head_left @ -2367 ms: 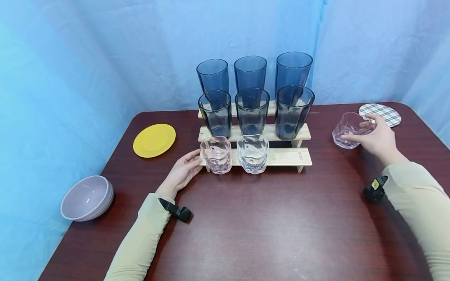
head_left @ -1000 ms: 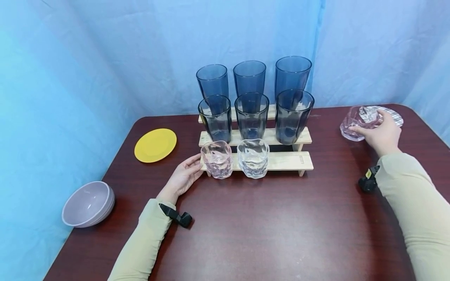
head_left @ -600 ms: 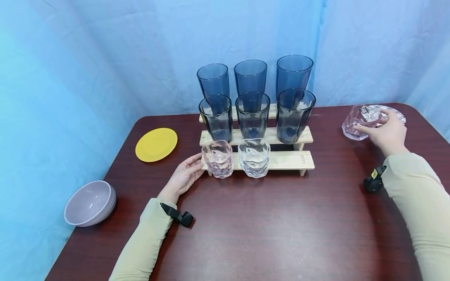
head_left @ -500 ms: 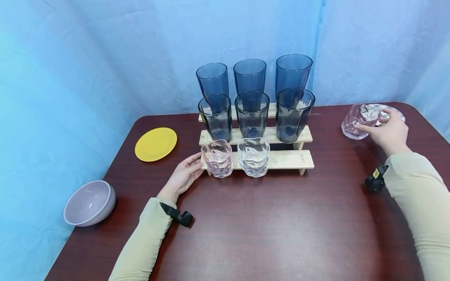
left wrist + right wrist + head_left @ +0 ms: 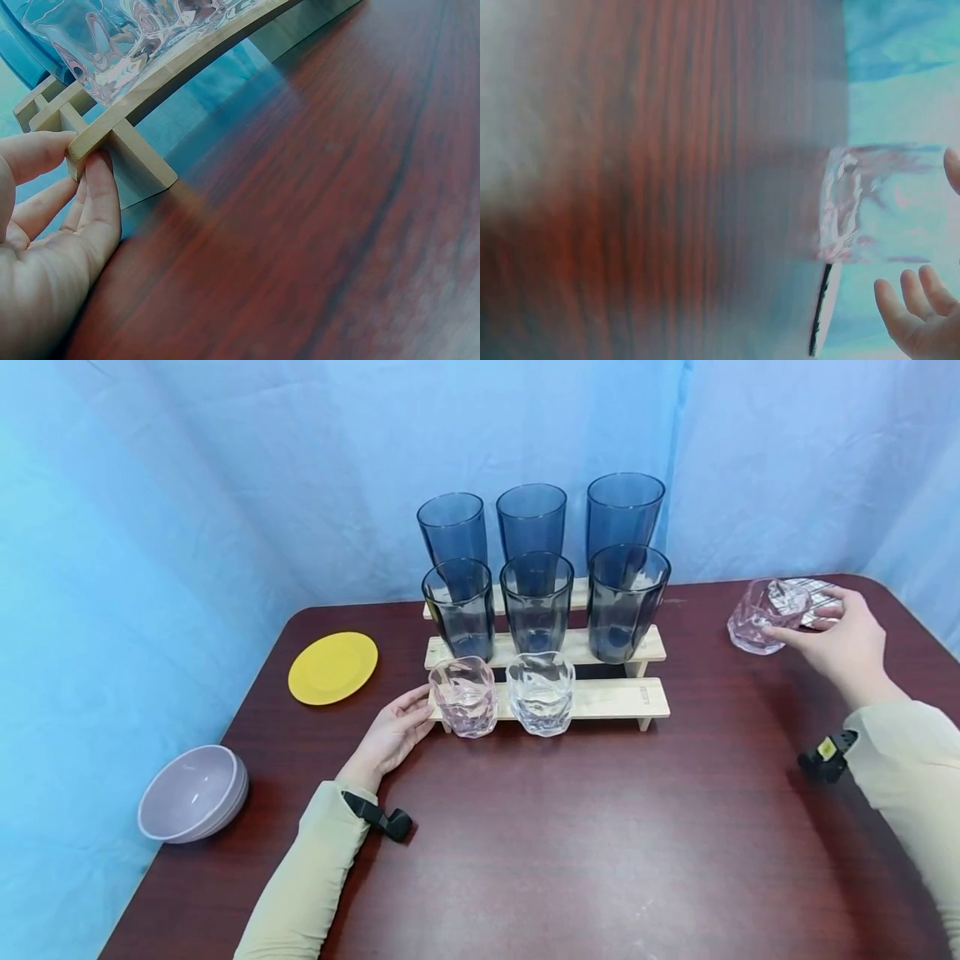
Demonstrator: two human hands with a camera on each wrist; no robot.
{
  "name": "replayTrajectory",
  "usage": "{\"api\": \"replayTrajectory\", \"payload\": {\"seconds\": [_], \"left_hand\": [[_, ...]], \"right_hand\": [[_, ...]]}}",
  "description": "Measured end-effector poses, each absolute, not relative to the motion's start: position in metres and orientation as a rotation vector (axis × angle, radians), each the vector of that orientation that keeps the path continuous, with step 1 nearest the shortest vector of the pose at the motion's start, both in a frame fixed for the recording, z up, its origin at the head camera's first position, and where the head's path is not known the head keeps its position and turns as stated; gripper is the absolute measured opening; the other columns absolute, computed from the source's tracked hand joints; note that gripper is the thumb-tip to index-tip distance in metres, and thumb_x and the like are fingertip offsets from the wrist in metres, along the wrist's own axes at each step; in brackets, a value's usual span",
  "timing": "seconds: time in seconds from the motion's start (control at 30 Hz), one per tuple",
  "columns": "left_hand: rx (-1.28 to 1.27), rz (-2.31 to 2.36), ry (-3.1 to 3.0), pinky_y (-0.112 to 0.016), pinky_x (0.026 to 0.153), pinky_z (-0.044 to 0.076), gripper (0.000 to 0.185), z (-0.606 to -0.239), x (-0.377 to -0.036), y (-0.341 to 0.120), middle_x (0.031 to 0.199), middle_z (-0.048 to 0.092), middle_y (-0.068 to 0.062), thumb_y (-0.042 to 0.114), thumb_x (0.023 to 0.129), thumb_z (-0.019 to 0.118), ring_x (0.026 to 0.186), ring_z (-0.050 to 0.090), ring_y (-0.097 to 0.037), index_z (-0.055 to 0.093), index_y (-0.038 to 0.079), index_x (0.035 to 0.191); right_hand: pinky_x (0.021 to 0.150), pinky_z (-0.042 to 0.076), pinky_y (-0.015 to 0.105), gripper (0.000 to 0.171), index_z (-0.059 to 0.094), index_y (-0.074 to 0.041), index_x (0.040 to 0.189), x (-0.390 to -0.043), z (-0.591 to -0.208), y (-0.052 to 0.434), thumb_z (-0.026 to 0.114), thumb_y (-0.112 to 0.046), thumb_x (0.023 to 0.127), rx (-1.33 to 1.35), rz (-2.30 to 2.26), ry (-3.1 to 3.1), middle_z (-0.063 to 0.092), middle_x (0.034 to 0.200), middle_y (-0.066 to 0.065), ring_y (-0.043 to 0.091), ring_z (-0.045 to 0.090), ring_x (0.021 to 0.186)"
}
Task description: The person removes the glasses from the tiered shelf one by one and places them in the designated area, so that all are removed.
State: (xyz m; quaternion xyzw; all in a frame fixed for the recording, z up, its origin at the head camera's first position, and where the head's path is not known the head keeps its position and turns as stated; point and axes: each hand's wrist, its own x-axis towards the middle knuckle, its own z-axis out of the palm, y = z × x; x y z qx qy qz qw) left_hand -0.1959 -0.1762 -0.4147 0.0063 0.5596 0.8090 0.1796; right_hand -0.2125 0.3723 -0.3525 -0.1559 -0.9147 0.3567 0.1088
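Observation:
My left hand (image 5: 390, 735) pinches the left end of the lowest step of a three-tier wooden rack (image 5: 615, 697); in the left wrist view the thumb lies on the board (image 5: 172, 75) and fingers curl beneath. A pinkish glass (image 5: 465, 702) and a clear glass (image 5: 542, 697), both short and wavy, stand on that step. Another pinkish glass (image 5: 750, 620) stands upright on the table at the far right. My right hand (image 5: 847, 643) is beside it with fingers spread; the right wrist view shows its fingertips (image 5: 886, 294) apart from the glass.
Several tall blue-grey tumblers (image 5: 536, 602) fill the two upper steps. A checked round mat (image 5: 813, 587) lies behind the right-hand glass, partly hidden. A yellow plate (image 5: 333, 668) and stacked lilac bowls (image 5: 191, 793) sit at the left. Blue curtains (image 5: 300, 485) surround the table.
The pinkish glass moved back and right to beside the checked mat, then stayed put. My right hand has since let go and drawn away rightward. The left hand keeps its grip.

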Motion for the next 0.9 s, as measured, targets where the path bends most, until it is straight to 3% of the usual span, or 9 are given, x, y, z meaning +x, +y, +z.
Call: {"api": "replayTrajectory", "payload": {"seconds": [0.17, 0.3, 0.5, 0.9], "left_hand": [[0.008, 2.295, 1.57, -0.015, 0.076, 0.049, 0.054, -0.417, -0.196, -0.177, 0.101, 0.059, 0.002, -0.006, 0.098, 0.037, 0.086, 0.061, -0.003, 0.019, -0.003, 0.149], [0.005, 2.297, 1.573, -0.015, 0.076, 0.049, 0.053, -0.417, -0.197, -0.177, 0.1, 0.059, 0.002, -0.006, 0.098, 0.038, 0.085, 0.061, -0.003, 0.02, -0.003, 0.148], [0.014, 2.304, 1.575, -0.015, 0.075, 0.049, 0.053, -0.416, -0.198, -0.176, 0.1, 0.058, 0.002, -0.007, 0.098, 0.038, 0.085, 0.061, -0.003, 0.02, -0.004, 0.148], [0.02, 2.3, 1.569, -0.015, 0.076, 0.049, 0.054, -0.414, -0.197, -0.176, 0.1, 0.058, 0.002, -0.008, 0.098, 0.037, 0.085, 0.061, -0.003, 0.019, -0.004, 0.148]], "right_hand": [[0.059, 0.035, 0.0, 0.093, 0.021, -0.013, 0.15, -0.202, -0.349, 0.365, 0.073, -0.044, 0.079, -0.454, 1.206, -2.616, 0.041, 0.104, -0.018, -0.011, 0.042, 0.088], [0.061, 0.037, -0.001, 0.081, 0.029, -0.019, 0.146, -0.194, -0.345, 0.357, 0.074, -0.035, 0.08, -0.401, 1.311, -2.527, 0.041, 0.096, -0.028, -0.014, 0.045, 0.084], [0.064, 0.039, -0.001, 0.06, 0.042, -0.035, 0.129, -0.183, -0.337, 0.338, 0.075, -0.025, 0.081, -0.272, 1.405, -2.478, 0.044, 0.098, -0.028, -0.015, 0.047, 0.089], [0.077, 0.043, 0.002, 0.059, 0.048, -0.027, 0.123, -0.164, -0.326, 0.272, 0.077, -0.005, 0.077, 0.084, 1.466, -2.445, 0.053, 0.101, -0.023, -0.015, 0.055, 0.089]]}}
